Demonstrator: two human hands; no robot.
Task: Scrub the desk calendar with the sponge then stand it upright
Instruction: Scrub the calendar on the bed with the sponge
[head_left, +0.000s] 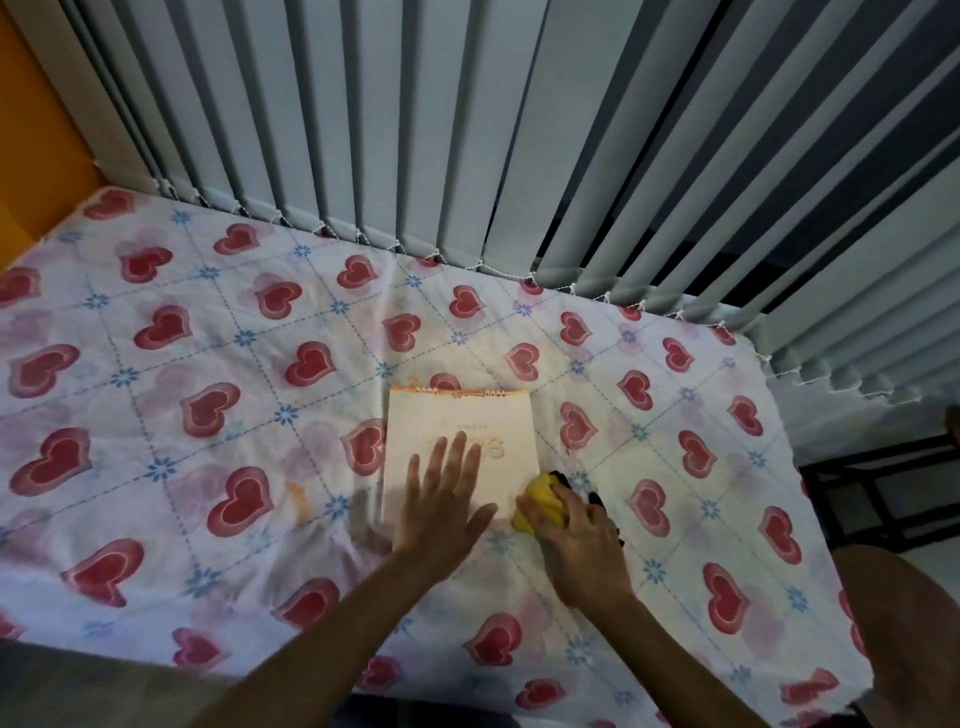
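Note:
A cream desk calendar (467, 431) with a spiral binding along its far edge lies flat on the heart-patterned tablecloth (208, 395). My left hand (441, 504) presses flat on its near half, fingers spread. My right hand (576, 535) grips a yellow sponge (540, 499) with a dark scrub side, at the calendar's near right corner. The sponge touches the calendar's edge and the cloth.
Grey vertical blinds (519, 156) hang along the table's far edge. An orange wall (31, 156) stands at the far left. A dark metal frame (857, 499) sits beyond the table's right edge, and my knee (904, 623) shows at the lower right.

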